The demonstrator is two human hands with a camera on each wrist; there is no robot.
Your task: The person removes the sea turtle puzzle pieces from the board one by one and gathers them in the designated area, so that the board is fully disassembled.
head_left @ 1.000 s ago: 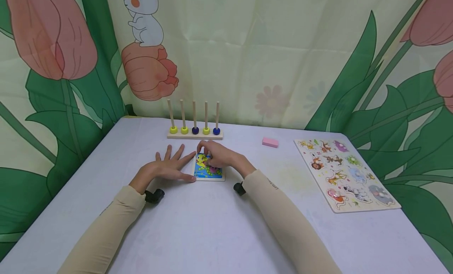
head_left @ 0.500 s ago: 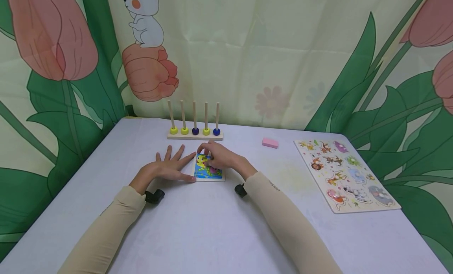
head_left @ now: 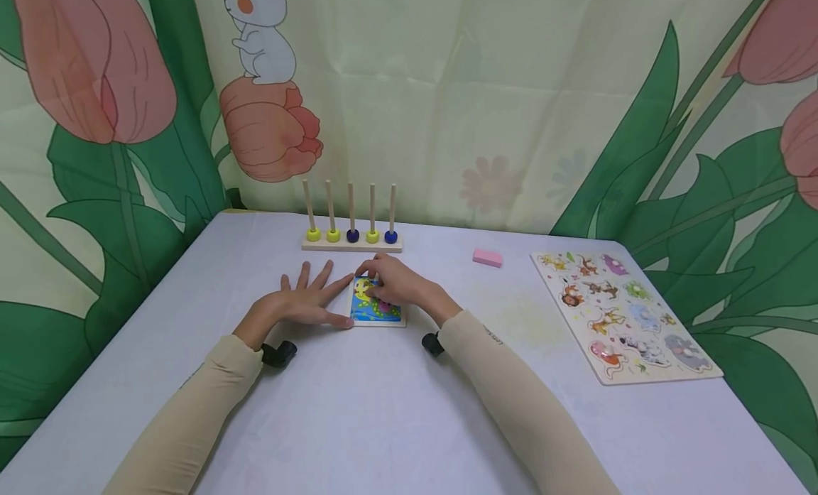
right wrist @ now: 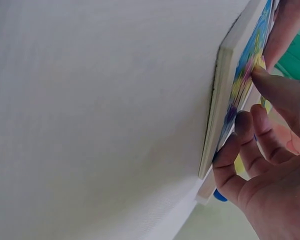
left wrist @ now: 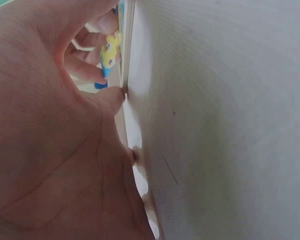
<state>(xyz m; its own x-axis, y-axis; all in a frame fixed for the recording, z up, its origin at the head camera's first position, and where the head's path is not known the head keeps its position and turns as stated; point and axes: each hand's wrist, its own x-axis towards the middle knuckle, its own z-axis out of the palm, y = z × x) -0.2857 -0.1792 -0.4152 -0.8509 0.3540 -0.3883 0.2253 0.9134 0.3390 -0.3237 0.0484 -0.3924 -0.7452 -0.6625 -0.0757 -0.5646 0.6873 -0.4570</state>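
Picture board point(head_left: 368, 314) was blue with yellow, green and purple patches. Peg rack point(head_left: 353, 247) was pale wood, beads point(head_left: 333, 236) yellow and dark blue. Block point(head_left: 488, 258) was pink. Animal board point(head_left: 625, 307) was cream with multicoloured animals point(head_left: 647, 350). Desk point(head_left: 351, 424) was white, sleeves point(head_left: 517, 388) beige, backdrop point(head_left: 409, 118) cream with green leaves point(head_left: 639, 143), coral tulips point(head_left: 96, 69).

On the white surface point(head_left: 358, 424) lies a small square blue-pictured wooden panel point(head_left: 366, 315); from it, a wooden five-peg rack point(head_left: 351, 246) stands at eleven o'clock, a pink rectangular block point(head_left: 488, 258) at two, a cream animal board point(head_left: 583, 332) at three.
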